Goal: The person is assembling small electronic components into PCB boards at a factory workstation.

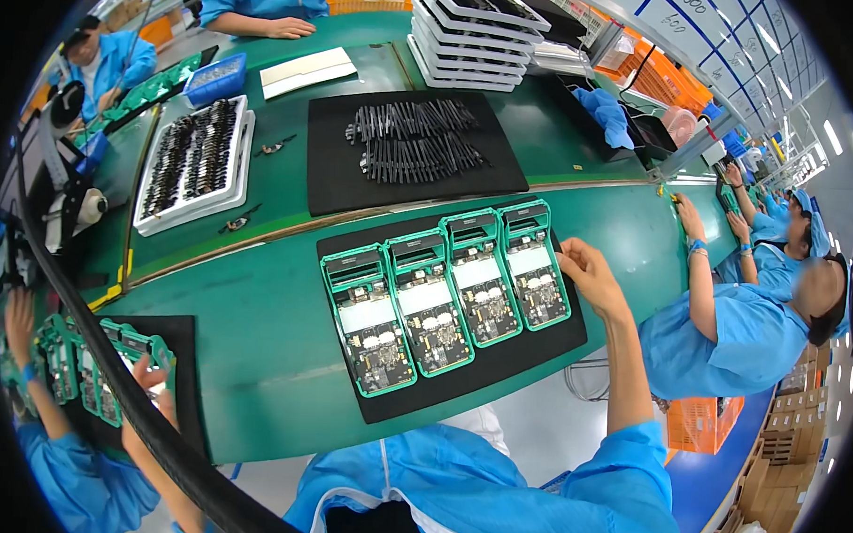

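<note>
My right hand reaches in from the lower right. Its thumb and fingers close on the right edge of the rightmost green frame. Several such frames stand side by side, each holding a circuit board with a pale rectangular plate above it. Under them lies a black mat, near the front edge of the bench. My left hand is out of view.
Black strips cover another dark mat beyond. Stacked white trays stand behind; a parts tray is at left. A black cable crosses the left side, where a co-worker's hands handle similar frames. Another person works at right.
</note>
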Demonstrator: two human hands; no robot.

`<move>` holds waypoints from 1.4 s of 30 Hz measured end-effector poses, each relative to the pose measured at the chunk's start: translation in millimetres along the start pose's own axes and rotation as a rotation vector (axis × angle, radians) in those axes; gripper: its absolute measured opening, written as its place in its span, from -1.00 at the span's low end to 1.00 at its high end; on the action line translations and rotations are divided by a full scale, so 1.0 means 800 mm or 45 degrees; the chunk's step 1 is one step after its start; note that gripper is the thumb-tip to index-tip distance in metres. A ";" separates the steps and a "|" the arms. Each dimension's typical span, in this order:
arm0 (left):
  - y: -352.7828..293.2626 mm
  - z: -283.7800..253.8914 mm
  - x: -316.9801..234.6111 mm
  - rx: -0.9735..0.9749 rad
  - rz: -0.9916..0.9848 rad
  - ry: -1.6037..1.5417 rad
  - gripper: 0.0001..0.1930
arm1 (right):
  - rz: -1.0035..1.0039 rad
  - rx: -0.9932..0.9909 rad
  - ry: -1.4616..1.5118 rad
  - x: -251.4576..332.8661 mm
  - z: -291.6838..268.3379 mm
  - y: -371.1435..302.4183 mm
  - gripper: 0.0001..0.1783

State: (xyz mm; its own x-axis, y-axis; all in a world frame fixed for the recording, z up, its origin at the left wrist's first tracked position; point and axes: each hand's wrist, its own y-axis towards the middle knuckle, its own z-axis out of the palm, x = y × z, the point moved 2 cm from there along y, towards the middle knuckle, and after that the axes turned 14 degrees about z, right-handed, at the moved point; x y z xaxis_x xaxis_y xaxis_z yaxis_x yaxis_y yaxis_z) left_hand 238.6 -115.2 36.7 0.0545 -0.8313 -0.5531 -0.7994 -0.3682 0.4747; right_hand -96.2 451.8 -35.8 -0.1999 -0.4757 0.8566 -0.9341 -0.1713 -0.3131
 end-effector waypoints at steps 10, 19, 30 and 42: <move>-0.008 -0.120 0.350 -0.259 -0.149 0.263 -0.50 | 0.013 -0.408 0.446 -0.134 -0.105 -0.086 -0.80; 0.006 -0.112 0.364 0.015 -0.163 0.605 -0.44 | 0.240 -1.225 0.697 -0.361 -0.354 -0.194 -0.65; 0.020 -0.143 0.349 -0.169 -0.328 0.494 -0.22 | 0.248 -1.277 1.190 -0.426 -0.347 -0.099 -0.64; -0.024 -0.041 0.230 -0.125 -0.265 0.504 -0.31 | -0.138 -0.681 0.330 -0.114 0.125 -0.242 -0.66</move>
State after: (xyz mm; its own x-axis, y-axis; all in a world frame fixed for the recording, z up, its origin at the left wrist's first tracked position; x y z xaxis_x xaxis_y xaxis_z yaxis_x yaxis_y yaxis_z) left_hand 284.0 -274.9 -51.6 0.4476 -0.8234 -0.3488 -0.6875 -0.5663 0.4545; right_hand 132.5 441.8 -94.2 -0.0982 -0.2427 0.9651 -0.9589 0.2823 -0.0266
